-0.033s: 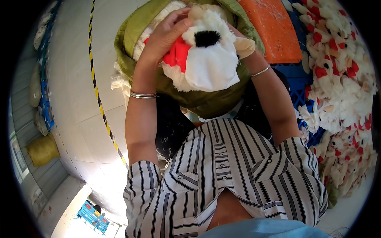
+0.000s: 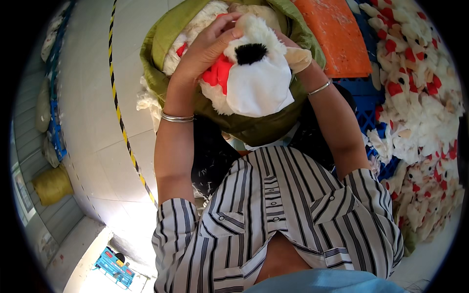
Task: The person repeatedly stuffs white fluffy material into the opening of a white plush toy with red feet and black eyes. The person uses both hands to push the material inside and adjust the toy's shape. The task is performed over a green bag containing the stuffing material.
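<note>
Up at the mouth of the olive-green sack point(image 2: 156, 34), I hold a fluffy white plush toy piece point(image 2: 256, 29) in both hands. It has a black fuzzy patch, a red part, a beige ear-like flap point(image 2: 298, 59) and a smooth white cloth panel point(image 2: 259, 90) that hangs toward me. My left hand point(image 2: 210, 46) grips its upper left side, thumb on the near face and fingers curled over the top. My right hand point(image 2: 286, 40) is on its far right side, most of its fingers hidden behind the plush. White fluffy material point(image 2: 205, 14) fills the sack.
To the right, a large heap of white, red and beige plush pieces point(image 2: 415, 112) lies beside a blue crate point(image 2: 366, 107). An orange board point(image 2: 337, 39) stands near the sack. Yellow-and-black tape point(image 2: 116, 93) runs along the floor on the left, with a yellow bundle point(image 2: 53, 185) farther off.
The plush piece has shifted slightly left, its hanging cloth panel a little lower. My left hand has turned slightly with it; both hands keep hold.
</note>
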Motion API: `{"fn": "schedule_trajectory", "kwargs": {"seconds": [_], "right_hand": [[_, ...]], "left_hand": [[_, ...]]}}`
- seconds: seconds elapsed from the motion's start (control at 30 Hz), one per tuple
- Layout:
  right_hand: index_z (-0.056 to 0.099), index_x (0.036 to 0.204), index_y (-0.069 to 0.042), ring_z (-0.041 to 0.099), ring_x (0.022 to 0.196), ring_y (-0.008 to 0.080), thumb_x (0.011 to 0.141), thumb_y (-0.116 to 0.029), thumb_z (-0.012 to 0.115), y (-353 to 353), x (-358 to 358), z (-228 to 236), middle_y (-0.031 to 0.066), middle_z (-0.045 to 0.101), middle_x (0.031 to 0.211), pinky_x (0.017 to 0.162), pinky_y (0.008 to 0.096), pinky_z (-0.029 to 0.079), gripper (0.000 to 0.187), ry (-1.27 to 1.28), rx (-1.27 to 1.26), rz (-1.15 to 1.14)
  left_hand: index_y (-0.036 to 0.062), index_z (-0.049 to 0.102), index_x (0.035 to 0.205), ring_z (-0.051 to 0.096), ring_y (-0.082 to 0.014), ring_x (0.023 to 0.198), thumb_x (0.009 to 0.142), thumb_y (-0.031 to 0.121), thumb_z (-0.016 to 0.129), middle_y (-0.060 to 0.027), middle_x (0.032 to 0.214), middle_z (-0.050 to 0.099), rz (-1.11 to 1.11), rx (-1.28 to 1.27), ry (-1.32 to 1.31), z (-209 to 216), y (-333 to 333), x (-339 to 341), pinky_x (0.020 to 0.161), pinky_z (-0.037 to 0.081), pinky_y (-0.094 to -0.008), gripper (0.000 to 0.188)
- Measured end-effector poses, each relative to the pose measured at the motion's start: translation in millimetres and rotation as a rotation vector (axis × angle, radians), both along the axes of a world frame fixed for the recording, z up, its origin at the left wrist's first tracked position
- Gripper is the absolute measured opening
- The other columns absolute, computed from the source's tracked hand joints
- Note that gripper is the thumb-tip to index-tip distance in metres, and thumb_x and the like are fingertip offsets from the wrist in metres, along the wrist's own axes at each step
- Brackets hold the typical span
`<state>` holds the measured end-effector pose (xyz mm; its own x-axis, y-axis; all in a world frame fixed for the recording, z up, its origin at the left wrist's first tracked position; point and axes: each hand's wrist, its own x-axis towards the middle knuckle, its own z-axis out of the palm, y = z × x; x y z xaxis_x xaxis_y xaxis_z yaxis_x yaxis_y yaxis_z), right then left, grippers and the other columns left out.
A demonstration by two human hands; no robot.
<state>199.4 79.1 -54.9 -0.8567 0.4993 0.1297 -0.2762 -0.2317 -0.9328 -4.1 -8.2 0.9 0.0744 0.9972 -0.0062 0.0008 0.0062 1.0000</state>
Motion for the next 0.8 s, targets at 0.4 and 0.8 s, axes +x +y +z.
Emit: {"fn": "schedule_trajectory", "kwargs": {"seconds": [0.4,0.8], "right_hand": [[0.060,0.125,-0.006,0.064,0.105,0.0181,0.096,-0.031,0.059,24.5,-1.7,-13.9,0.0050,0.064,0.123,0.091,0.0343,0.051,0.038,-0.067,0.719,-0.263],[0.066,0.109,-0.002,0.068,0.090,0.0172,0.095,-0.017,0.063,26.1,9.3,36.5,0.0069,0.070,0.101,0.079,0.0290,0.053,0.021,-0.094,-0.362,-0.685]], "left_hand": [[0.0033,0.053,0.137,0.065,-0.0151,0.107,0.094,0.005,0.058,-0.0086,0.121,0.065,0.250,0.086,-0.379,-12.8,7.2,-13.9,0.094,0.052,-0.0279,0.043],[-0.0015,0.060,0.127,0.066,-0.0147,0.087,0.085,0.011,0.063,-0.0093,0.104,0.068,0.168,-0.151,0.593,8.7,-12.2,-54.7,0.078,0.053,-0.0271,0.044]]}}
